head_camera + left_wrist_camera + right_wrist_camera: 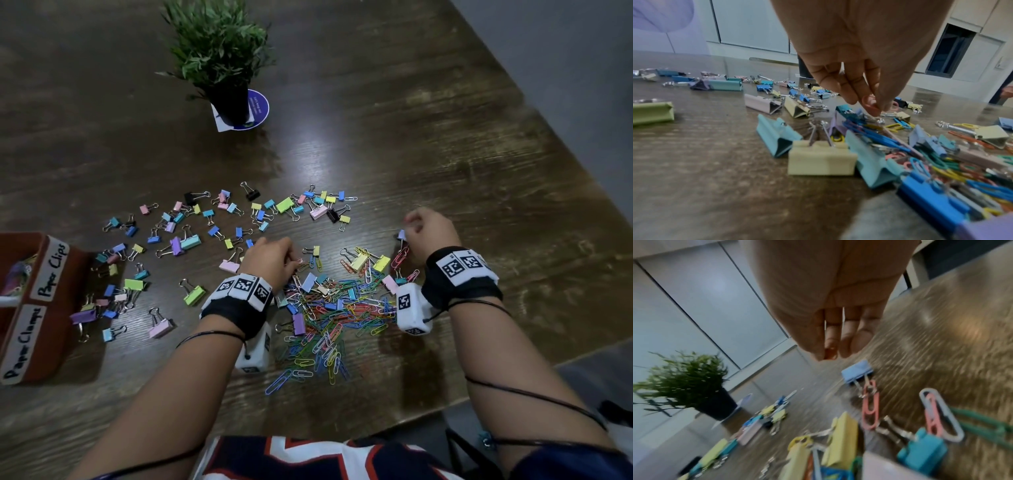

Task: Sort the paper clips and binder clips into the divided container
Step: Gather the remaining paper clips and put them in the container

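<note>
Paper clips [337,313] strewn on dark wood table [428,144]; both hands' fingers [849,91] pinching clips

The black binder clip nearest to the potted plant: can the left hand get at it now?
Probably yes. The black binder clip lies alone on bare table, nothing over it. But the left hand already pinches a pink paper clip, so its fingers are occupied.
</note>
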Tool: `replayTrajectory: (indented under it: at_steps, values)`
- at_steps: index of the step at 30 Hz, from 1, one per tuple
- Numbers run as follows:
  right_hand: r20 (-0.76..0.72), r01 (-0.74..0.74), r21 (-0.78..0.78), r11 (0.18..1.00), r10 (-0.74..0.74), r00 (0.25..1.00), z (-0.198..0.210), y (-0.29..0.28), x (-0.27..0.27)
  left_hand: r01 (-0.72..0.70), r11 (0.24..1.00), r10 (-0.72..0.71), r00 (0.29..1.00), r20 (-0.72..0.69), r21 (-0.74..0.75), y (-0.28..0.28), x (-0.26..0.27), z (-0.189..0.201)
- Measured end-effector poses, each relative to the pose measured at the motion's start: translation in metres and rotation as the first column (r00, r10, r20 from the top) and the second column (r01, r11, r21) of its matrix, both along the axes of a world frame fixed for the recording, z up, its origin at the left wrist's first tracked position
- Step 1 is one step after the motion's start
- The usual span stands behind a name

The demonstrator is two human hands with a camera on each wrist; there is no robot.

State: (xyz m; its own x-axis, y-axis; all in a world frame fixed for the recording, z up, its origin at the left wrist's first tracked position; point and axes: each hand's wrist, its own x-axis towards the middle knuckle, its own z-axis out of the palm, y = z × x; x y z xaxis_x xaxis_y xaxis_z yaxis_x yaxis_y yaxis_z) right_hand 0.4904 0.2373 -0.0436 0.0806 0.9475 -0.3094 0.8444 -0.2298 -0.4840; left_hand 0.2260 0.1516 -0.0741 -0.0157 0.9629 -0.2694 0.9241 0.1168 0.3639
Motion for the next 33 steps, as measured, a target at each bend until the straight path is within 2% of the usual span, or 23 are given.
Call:
replayTrajectory:
  at_steps: [2,5,9,14,21,25,28,33]
  values:
    - [-0.148,-0.105,-0.041,0.994,0.098,0.984,0.001,-0.008,-0.015,-0.023,1.000,0.022,0.998,0.051,0.020,-0.001,0.002,0.002]
    - [-0.224,-0.267,-0.112,0.957,0.237,0.945,-0.004,-0.021,-0.041,-0.030,1.000,0.029,0.995,0.097,0.007,0.002,0.010,0.004]
    - [-0.114,-0.380,-0.134,0.915,0.366,0.923,-0.017,-0.031,-0.065,-0.088,0.993,0.095,0.992,0.082,-0.082,0.007,0.022,0.002]
    - [0.147,-0.428,-0.162,0.889,0.451,0.880,-0.023,-0.034,-0.075,-0.199,0.973,0.209,0.975,0.080,-0.118,0.011,0.030,-0.002]
    - [0.225,-0.469,-0.211,0.858,0.509,0.831,-0.023,-0.034,-0.081,-0.211,0.965,0.216,0.976,0.013,-0.155,0.017,0.037,-0.007]
    - [0.260,-0.516,-0.216,0.829,0.558,0.788,-0.022,-0.035,-0.084,-0.178,0.962,0.185,0.983,0.015,-0.209,0.019,0.037,-0.010]
    - [0.241,-0.535,-0.198,0.821,0.570,0.785,-0.022,-0.037,-0.081,-0.146,0.961,0.158,0.987,0.033,-0.237,0.019,0.038,-0.011]
    - [0.265,-0.603,-0.157,0.782,0.622,0.737,-0.019,-0.044,-0.079,-0.086,0.975,0.102,0.992,0.071,-0.204,0.018,0.043,-0.011]
